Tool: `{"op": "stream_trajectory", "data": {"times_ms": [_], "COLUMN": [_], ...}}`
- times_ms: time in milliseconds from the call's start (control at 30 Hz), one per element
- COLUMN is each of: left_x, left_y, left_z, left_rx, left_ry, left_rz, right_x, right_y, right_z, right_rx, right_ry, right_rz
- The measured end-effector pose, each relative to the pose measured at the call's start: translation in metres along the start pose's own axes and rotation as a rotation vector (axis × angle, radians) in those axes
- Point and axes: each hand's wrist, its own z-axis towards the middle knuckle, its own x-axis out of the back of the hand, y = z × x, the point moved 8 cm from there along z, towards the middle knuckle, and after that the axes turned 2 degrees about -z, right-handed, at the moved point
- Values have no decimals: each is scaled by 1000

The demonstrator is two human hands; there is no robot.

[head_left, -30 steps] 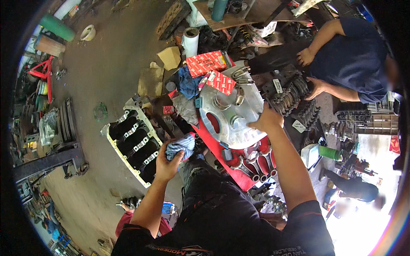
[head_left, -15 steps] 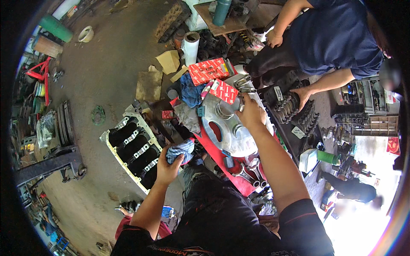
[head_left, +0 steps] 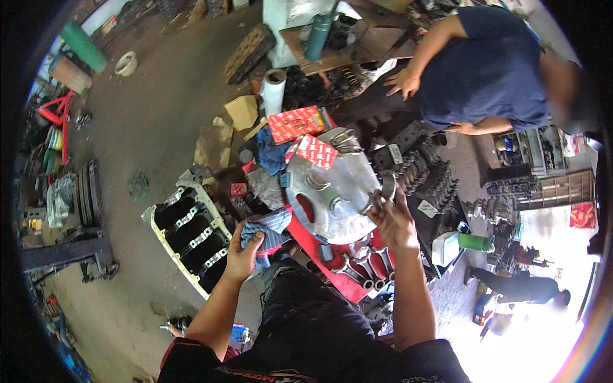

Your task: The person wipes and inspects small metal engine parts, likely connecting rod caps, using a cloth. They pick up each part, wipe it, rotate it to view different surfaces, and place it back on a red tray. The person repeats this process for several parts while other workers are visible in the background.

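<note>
Shell (head_left: 389,184) — thin, curved metal — at lid's (head_left: 359,171) right edge, gripped in fingers of right hand (head_left: 397,226). Probably light but stiff, slick if oiled; edges look best to hold, sparing smooth inner face. Left hand (head_left: 242,258) has fingers closed on rag (head_left: 271,228): blue striped cloth, soft, crumpled, should squash easily. Lid broad, rounded, glossy — looks like clear plastic. Rods (head_left: 355,272) on red sheet (head_left: 310,242): metal, straight shanks, ringed ends, likely heavier. Block (head_left: 198,236) on floor: pale rim, dark bores.
</note>
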Motion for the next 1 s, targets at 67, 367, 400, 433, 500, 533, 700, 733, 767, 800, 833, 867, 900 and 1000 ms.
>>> {"op": "stream_trajectory", "data": {"times_ms": [67, 367, 400, 433, 500, 533, 700, 733, 767, 800, 833, 867, 900, 1000], "left_x": [-28, -261, -274, -292, -320, -338, -380, -383, -385, -383, -387, -386, -386, -387], "left_y": [3, 19, 12, 7, 2, 4, -28, -31, -35, -40, -42, -49, -56, -75], "left_z": [0, -73, -82, -99, -132, -154, -229, -240, -250, -257, -267, -274, -280, -281], "left_rx": [95, 332, 378, 360, 276, 144, 256, 287, 320, 356, 300, 336, 351, 373], "left_ry": [-57, -1001, -931, -951, -1020, -1185, -1444, -1457, -1477, -1440, -1526, -1531, -1539, -1407], "left_rz": [-91, -392, -348, -261, -63, 73, 405, 439, 471, 549, 625, 702, 763, 837], "right_x": [-12, -29, -20, -20, -11, 2, 42, 44, 48, 51, 54, 54, 50, 54], "right_y": [-19, -77, -78, -84, -88, -84, -101, -102, -104, -102, -100, -98, -105, -100], "right_z": [-39, -196, -210, -226, -256, -271, -332, -340, -349, -356, -363, -368, -377, -388], "right_rx": [52, 149, 125, 218, 300, 290, 617, 636, 662, 623, 596, 580, 697, 679], "right_ry": [-82, -107, 11, 40, 70, 166, 285, 272, 268, 301, 336, 312, 321, 228], "right_rz": [111, -59, -149, -279, -212, -189, -467, -546, -598, -653, -695, -732, -892, -737]}}
